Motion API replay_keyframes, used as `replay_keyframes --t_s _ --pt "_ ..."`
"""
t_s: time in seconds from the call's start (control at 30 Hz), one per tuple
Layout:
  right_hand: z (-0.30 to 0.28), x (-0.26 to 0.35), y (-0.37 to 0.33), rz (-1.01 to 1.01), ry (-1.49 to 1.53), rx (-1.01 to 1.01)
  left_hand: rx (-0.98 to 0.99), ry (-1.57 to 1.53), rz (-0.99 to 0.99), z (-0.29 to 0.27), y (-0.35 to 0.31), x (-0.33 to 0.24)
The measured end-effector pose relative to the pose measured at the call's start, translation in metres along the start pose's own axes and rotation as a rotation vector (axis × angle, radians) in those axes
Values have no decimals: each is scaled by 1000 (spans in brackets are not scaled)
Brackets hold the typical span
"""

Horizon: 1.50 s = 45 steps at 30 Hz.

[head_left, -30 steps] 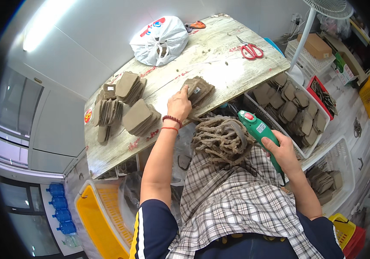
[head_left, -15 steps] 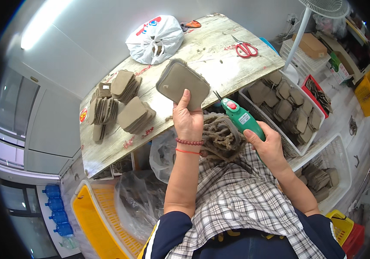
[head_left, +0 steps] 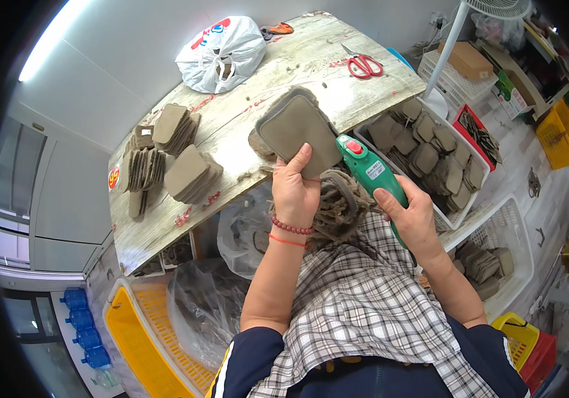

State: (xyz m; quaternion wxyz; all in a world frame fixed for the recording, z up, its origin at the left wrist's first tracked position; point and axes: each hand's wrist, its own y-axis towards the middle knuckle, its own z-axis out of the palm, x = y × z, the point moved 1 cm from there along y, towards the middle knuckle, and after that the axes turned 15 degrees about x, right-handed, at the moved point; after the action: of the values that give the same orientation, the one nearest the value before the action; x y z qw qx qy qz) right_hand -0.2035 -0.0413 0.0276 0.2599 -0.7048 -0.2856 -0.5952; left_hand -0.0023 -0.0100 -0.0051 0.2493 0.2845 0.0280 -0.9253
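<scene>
left hand (head_left: 296, 189): lifted brown pad (head_left: 300, 132) off table | right hand (head_left: 409, 215): green tool (head_left: 371, 174) raised to pad's edge

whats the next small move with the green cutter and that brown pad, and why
Probably bring the green cutter in the right hand to the edge of the brown pad. The left hand holds the pad up, and the cutter's tip sits right beside its lower right edge.

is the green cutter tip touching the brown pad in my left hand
Touching: the head view shows the green cutter's tip meeting the brown pad's right edge.
</scene>
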Motion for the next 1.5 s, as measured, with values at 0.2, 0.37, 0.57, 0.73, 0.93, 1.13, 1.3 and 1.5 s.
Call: replay_keyframes --t_s 0.2,0.37,0.57,0.73,0.93,1.13,1.3,1.5 --pt "-5 2 4 12 20 -33 60 32 -114 -6 -13 13" --pt "-13 5 5 34 51 -4 89 108 -187 -8 -23 11" --pt "-30 6 -3 75 44 68 186 274 -317 -20 -18 -17" --pt "-48 6 -10 106 -24 177 252 440 -513 -25 -9 -51" --pt "-52 3 -16 42 -213 229 321 591 -725 -23 -2 -71" --pt "-35 -4 -13 7 -253 182 304 654 -836 -23 -8 -61" --pt "-24 -2 -7 81 -163 200 321 645 -909 -32 -11 -55" --pt "-31 -6 -1 183 -32 296 378 990 -864 -20 -8 -75"
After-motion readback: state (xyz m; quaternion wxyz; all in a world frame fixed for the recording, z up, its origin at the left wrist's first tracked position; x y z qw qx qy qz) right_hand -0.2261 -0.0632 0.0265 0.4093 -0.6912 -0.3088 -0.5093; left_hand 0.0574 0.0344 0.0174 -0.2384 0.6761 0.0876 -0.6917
